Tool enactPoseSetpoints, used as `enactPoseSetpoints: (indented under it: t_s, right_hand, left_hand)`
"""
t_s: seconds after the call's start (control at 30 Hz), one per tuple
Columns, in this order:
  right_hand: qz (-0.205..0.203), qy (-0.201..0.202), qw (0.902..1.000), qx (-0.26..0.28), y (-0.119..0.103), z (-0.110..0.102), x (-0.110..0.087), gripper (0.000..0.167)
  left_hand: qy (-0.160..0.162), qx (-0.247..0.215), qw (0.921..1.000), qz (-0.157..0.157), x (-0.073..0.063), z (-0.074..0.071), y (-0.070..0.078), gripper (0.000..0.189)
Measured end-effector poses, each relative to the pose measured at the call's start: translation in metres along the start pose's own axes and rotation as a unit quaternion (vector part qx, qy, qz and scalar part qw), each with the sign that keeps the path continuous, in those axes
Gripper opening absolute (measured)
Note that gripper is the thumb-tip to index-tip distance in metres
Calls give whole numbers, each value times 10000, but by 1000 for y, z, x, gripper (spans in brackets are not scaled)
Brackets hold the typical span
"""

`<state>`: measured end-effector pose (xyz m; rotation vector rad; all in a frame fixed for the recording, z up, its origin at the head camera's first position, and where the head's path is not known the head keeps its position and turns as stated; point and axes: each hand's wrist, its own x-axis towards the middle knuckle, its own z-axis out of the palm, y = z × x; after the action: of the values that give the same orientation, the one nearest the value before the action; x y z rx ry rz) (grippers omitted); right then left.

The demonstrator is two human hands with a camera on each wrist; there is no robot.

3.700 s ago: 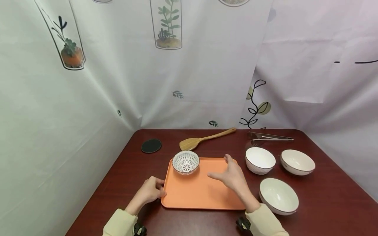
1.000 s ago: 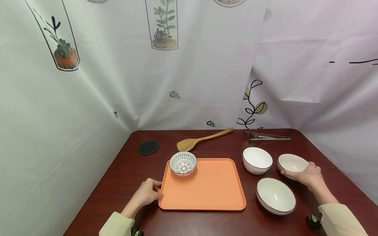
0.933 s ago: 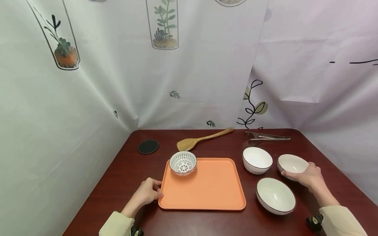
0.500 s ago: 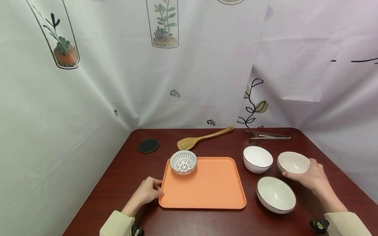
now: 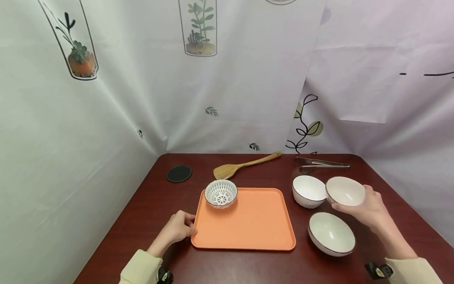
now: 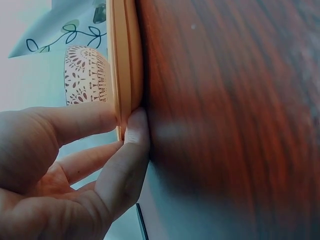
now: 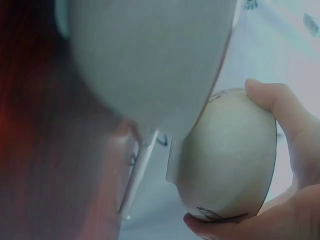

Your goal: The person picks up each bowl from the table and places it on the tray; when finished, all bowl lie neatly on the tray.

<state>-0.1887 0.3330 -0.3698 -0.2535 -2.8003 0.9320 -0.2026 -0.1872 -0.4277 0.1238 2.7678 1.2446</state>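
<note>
Your right hand (image 5: 372,208), fingers gripping the rightmost bowl (image 5: 345,191), has now lifted it off the surface (image 5: 241,268), apparently free to carry; your left hand (image 5: 177,228) pinches the tray (image 5: 248,227).

both arms (image 5: 393,238) reach forward, slanting inward, pale sleeves (image 5: 140,268) ending short of the bare wrists (image 5: 159,246). the left hand (image 5: 179,227) pinches — thumb and fingers pressing from opposite sides. the right hand (image 5: 369,207), set wider of the body, grips with thumb and fingers spread apart and curved. the left hand's smaller fingers seem bent inward, though partly hidden.
</note>
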Motion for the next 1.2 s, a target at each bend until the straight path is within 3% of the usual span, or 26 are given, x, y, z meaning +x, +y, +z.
enactPoseSetpoints:
  t_s: [0.3, 0.9, 1.2]
  right_hand:
    - [-195, -121, 9996, -171, -26, 15, -8, 123]
    - [-541, -320, 9979, 166, -67, 47, -18, 118]
    - [-385, -524, 9964, 551, -87, 70, -16, 120]
  left_hand:
    - [-25, -45, 10000, 38, 2, 0, -2, 43]
    - [-202, -135, 9997, 81, 4, -4, -6, 42]
    - [-172, -185, 9997, 73, 5, -3, -5, 43]
